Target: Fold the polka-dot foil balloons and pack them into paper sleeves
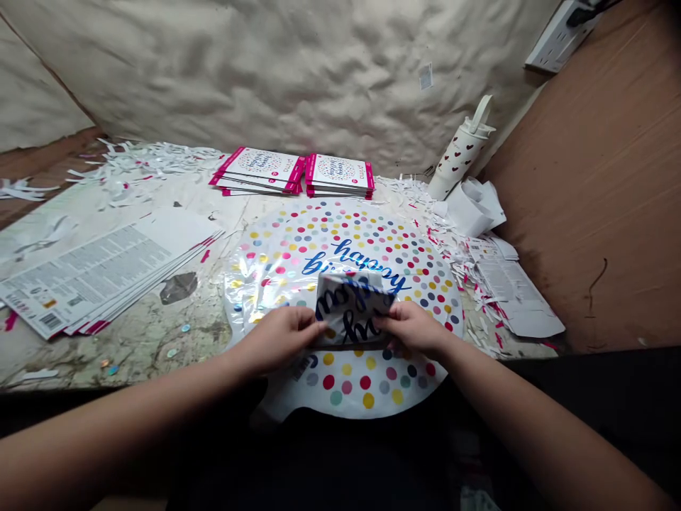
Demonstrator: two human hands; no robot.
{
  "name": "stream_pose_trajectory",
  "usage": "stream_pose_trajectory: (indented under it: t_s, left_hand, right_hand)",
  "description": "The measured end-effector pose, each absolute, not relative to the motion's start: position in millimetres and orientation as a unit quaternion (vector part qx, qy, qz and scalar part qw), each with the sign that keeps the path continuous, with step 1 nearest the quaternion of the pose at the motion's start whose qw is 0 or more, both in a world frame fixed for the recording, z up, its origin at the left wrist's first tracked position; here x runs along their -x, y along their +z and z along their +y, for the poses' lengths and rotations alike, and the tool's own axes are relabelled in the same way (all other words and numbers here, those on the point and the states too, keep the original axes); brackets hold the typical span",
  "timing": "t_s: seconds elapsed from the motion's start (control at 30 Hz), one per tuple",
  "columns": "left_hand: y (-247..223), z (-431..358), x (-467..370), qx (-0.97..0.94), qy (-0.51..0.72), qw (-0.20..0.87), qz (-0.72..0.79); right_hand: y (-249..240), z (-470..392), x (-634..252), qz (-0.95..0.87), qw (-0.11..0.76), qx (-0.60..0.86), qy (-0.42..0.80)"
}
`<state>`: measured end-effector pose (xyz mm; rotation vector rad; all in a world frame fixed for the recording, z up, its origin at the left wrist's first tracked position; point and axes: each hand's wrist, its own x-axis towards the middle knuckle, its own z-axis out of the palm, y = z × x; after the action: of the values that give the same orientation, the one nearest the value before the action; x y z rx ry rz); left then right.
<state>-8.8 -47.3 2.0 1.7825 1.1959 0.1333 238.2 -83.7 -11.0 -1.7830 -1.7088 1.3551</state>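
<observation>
Flat foil balloons with coloured dots and blue "happy" lettering lie stacked on the table, their lower edge hanging over the front. Above them, a folded foil balloon with dark blue lettering is held between both hands. My left hand pinches its left side between thumb and fingers. On its right side, my right hand grips the edge in the same way. Some of the fingers are hidden behind the folded foil.
Two stacks of pink-edged printed cards stand at the back. Flat printed sleeves lie left, and more printed card lies right. Shredded paper covers the back left. A heart-patterned bottle leans near the right wall, below a power socket.
</observation>
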Motion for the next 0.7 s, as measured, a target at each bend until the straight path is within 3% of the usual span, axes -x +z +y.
stream_pose_trajectory:
  t_s: [0.1,0.23,0.33,0.43,0.53,0.6,0.7]
  left_hand:
    - [8.7,-28.1,-5.6,-0.594,0.004,0.573,0.564]
    - [6.2,-18.7,-13.0,-0.548,-0.006,0.608,0.574]
    - [8.9,-16.8,-8.2,-0.580,-0.029,0.583,0.569]
    - [16.4,-23.7,-1.1,-0.767,-0.024,0.355,0.535]
    - [14.5,-43.9,-3.1,-0.935,0.036,0.056,0.349]
    - [4.6,-58.5,-11.6,-0.970,0.022,-0.043,0.237]
    - [-13.1,-68.6,-27.0,-0.971,0.012,-0.124,0.204]
  right_hand:
    - [-7.0,-69.0,-230.8,-0.562,0.161,0.681,0.441]
    - [-3.7,-61.2,-214.1,-0.728,0.205,0.627,0.186]
    - [-11.3,-51.8,-200.6,-0.859,0.108,0.490,0.097]
    - [-23.1,-40.6,-194.5,-0.854,0.031,0.503,0.125]
    - [-29.5,-36.0,-194.5,-0.845,0.028,0.518,0.132]
    - [-30.4,-36.7,-194.9,-0.844,0.035,0.519,0.129]
    - [-31.5,-38.6,-194.2,-0.840,0.042,0.525,0.134]
